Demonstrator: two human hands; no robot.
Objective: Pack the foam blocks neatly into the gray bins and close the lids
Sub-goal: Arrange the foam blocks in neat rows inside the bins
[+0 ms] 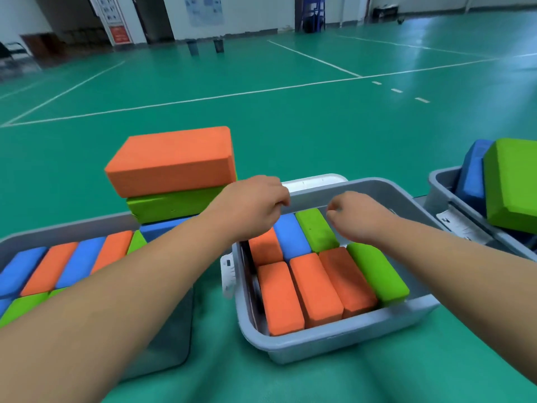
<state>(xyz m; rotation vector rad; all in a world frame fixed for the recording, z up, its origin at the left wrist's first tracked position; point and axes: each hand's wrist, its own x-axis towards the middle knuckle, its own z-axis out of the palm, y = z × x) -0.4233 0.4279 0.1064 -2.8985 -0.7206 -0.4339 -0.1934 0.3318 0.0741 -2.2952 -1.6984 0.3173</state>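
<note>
A green floor point(290, 112) spreads beyond both hands. Beneath them sits the open middle gray bin point(334, 341), packed with orange, blue and green foam blocks point(313, 289) standing on edge. Left of the left hand, a second gray bin point(58, 228) holds packed rows, with an orange block point(171, 161) stacked high at its far end. Right of the right hand, a third bin point(441, 187) holds leaning blocks. The left hand point(255, 207) curls at the middle bin's far rim; I cannot tell whether it grips it. The right hand point(360, 219) hovers curled and empty.
</note>
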